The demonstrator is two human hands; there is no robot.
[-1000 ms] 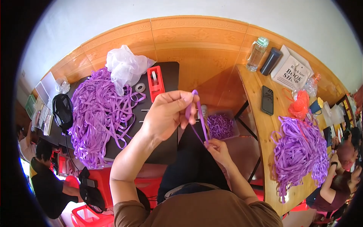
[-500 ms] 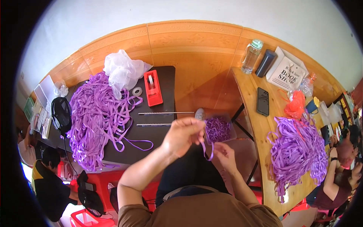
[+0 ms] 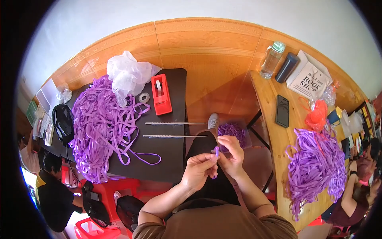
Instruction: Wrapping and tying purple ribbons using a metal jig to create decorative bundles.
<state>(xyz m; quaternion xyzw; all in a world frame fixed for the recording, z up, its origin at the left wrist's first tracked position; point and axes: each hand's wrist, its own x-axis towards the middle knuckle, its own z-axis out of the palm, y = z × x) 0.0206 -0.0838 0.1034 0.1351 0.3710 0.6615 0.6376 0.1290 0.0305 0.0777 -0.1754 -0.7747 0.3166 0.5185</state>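
Over my lap, my left hand (image 3: 199,169) pinches a short purple ribbon (image 3: 217,152) that is bunched or looped between the fingers. My right hand (image 3: 231,154) meets it from the other side, its fingertips closed at the same ribbon. How the ribbon is folded is partly hidden by the fingers. Left of my hands, a large heap of purple ribbon (image 3: 104,123) lies on the dark table, with a loose loop trailing toward me. Two thin metal rods (image 3: 175,136) jut past that table's right edge. Below and beyond my hands, a clear bin (image 3: 247,139) holds many short purple pieces.
A red tape dispenser (image 3: 161,99), a tape roll (image 3: 144,97) and a white plastic bag (image 3: 129,73) sit on the dark table (image 3: 167,159). The wooden table (image 3: 274,159) at right carries a phone (image 3: 282,111), bottles and another ribbon heap (image 3: 314,167). People sit at both sides.
My left hand has come down and my right hand up, so they now meet at the ribbon. The ribbon's hanging loop has become a small bunch between the fingers.
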